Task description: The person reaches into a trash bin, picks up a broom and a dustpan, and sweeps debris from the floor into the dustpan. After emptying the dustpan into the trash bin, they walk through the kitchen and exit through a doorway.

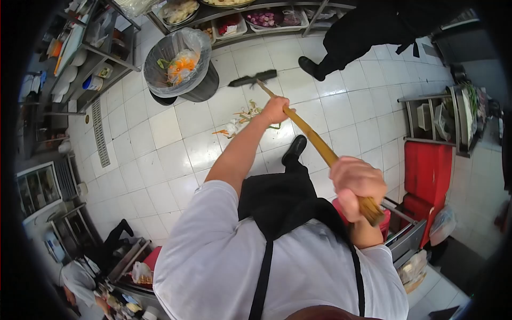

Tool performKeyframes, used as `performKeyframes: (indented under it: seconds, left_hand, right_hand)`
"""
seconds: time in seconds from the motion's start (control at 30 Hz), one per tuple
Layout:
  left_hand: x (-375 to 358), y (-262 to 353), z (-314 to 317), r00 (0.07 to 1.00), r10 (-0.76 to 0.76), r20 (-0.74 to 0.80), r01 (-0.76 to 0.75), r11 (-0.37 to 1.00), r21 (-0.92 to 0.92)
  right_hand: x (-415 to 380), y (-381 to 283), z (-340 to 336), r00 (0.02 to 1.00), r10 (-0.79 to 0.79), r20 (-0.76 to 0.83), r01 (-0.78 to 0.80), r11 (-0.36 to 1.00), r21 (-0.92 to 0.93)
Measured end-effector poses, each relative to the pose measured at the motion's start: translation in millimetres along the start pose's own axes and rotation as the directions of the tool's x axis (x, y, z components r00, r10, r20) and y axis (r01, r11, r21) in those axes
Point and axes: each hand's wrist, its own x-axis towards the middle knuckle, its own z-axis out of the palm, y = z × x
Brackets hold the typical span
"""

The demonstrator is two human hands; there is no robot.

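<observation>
A broom with a long wooden handle [312,136] runs slantwise across the view. My left hand [276,110] is wrapped round the lower part of the handle. Near the handle's top end, my right hand [357,184] is closed on it. The dark broom head [253,78] rests on the tiled floor beyond my left hand. Between the broom head and my feet lies a small heap of vegetable scraps [248,113], partly hidden by my left forearm, with a whitish scrap [233,128] at its left side.
A grey bin [201,85] lined with clear plastic holds orange scraps, left of the broom head. Another person's black-clad leg [341,50] stands at the upper right. Metal shelving [314,16] lines the back. Red crates [426,170] stand at right. Another person [80,277] is at lower left.
</observation>
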Motion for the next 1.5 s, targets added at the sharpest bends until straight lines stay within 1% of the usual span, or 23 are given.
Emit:
performKeyframes:
  seconds: [0.03,0.07,0.17,0.3,0.33,0.4,0.47,0.5,0.53,0.57,0.6,0.63,0.67,0.7,0.73,0.8,0.87,0.93,1.0,1.03,1.1,1.37,1.5]
  left_hand:
    - [-13.5,-1.5,4.5,0.997,0.018,0.077,-0.019,1.000,0.015]
    - [-23.1,0.6,11.0,0.995,0.073,0.072,-0.071,0.997,-0.025]
    - [-57.7,17.5,7.4,0.957,0.090,0.275,-0.065,0.993,-0.098]
    - [-105.4,18.4,-7.0,0.917,0.174,0.360,-0.158,0.985,-0.074]
    - [-115.1,31.4,-24.8,0.900,0.124,0.417,-0.105,0.992,-0.068]
    - [-128.7,39.5,-37.7,0.891,0.138,0.432,-0.107,0.990,-0.095]
    - [-133.7,47.5,-42.7,0.908,0.195,0.372,-0.152,0.978,-0.141]
    - [-134.2,52.4,-41.3,0.895,0.290,0.340,-0.240,0.954,-0.182]
    - [-134.5,64.4,-43.9,0.876,0.375,0.303,-0.318,0.922,-0.221]
    - [-136.1,76.8,-46.9,0.853,0.451,0.263,-0.388,0.885,-0.259]
    - [-134.0,92.5,-53.4,0.828,0.463,0.317,-0.367,0.874,-0.317]
    - [-129.7,105.3,-55.0,0.796,0.479,0.370,-0.345,0.861,-0.373]
    - [-126.6,110.3,-47.2,0.810,0.479,0.338,-0.336,0.852,-0.402]
    - [-122.5,115.7,-38.5,0.824,0.478,0.305,-0.328,0.840,-0.431]
    - [-115.9,107.3,-13.2,0.819,0.567,0.084,-0.475,0.753,-0.455]
    - [-104.2,80.6,22.1,0.861,0.501,0.085,-0.412,0.787,-0.460]
    - [-100.8,51.4,36.2,0.886,0.443,0.135,-0.340,0.820,-0.460]
    - [-115.1,31.4,33.5,0.877,0.449,0.172,-0.340,0.832,-0.439]
    - [-138.2,28.3,11.0,0.901,0.371,0.224,-0.240,0.858,-0.455]
    - [-148.0,28.1,-1.5,0.903,0.370,0.218,-0.240,0.855,-0.460]
    - [-163.4,27.6,-20.8,0.911,0.369,0.185,-0.246,0.845,-0.474]
    - [-217.0,21.3,-55.8,0.927,0.322,0.194,-0.215,0.877,-0.430]
    - [-220.6,53.9,-48.0,0.914,0.402,0.046,-0.337,0.819,-0.464]
  right_hand:
    - [-3.4,-8.5,13.6,0.999,-0.013,-0.041,0.013,1.000,-0.011]
    - [-4.0,-18.9,23.9,0.993,-0.042,-0.112,0.044,0.999,0.017]
    - [-7.4,-53.7,53.3,0.965,0.031,-0.261,-0.050,0.997,-0.064]
    - [-25.0,-85.9,93.4,0.925,0.068,-0.373,-0.109,0.990,-0.091]
    - [-30.1,-93.3,102.6,0.909,0.063,-0.413,-0.111,0.990,-0.092]
    - [-36.6,-106.6,112.4,0.881,0.016,-0.473,-0.065,0.994,-0.086]
    - [-33.4,-127.5,93.6,0.974,-0.070,-0.215,0.051,0.994,-0.092]
    - [-31.2,-138.1,86.3,0.992,-0.106,-0.075,0.100,0.992,-0.081]
    - [-31.0,-147.9,85.9,0.967,-0.256,-0.009,0.255,0.965,-0.062]
    - [-28.2,-153.4,92.4,0.945,-0.323,0.042,0.323,0.946,0.004]
    - [-25.3,-158.9,98.9,0.917,-0.388,0.093,0.382,0.921,0.077]
    - [-19.2,-161.1,111.6,0.913,-0.386,0.129,0.362,0.915,0.177]
    - [-15.1,-161.6,120.3,0.906,-0.389,0.166,0.337,0.901,0.272]
    - [-16.1,-158.3,122.6,0.919,-0.385,0.086,0.372,0.919,0.131]
    - [-20.6,-151.4,123.3,0.922,-0.387,0.005,0.387,0.922,-0.016]
    - [-28.2,-123.9,133.3,0.943,-0.290,-0.165,0.255,0.945,-0.204]
    - [-15.8,-82.9,149.6,0.964,-0.150,-0.219,0.086,0.957,-0.276]
    - [-2.3,-72.2,160.2,0.969,-0.134,-0.206,0.065,0.948,-0.311]
    - [12.6,-83.1,168.7,0.933,-0.203,-0.298,0.112,0.948,-0.297]
    - [14.8,-91.8,162.5,0.960,-0.160,-0.229,0.105,0.966,-0.237]
    - [17.1,-101.0,161.5,0.964,-0.131,-0.230,0.091,0.980,-0.176]
    - [4.1,-133.4,185.7,0.965,-0.130,-0.226,0.087,0.978,-0.192]
    - [-6.1,-166.2,178.1,0.959,-0.152,-0.237,0.123,0.984,-0.132]
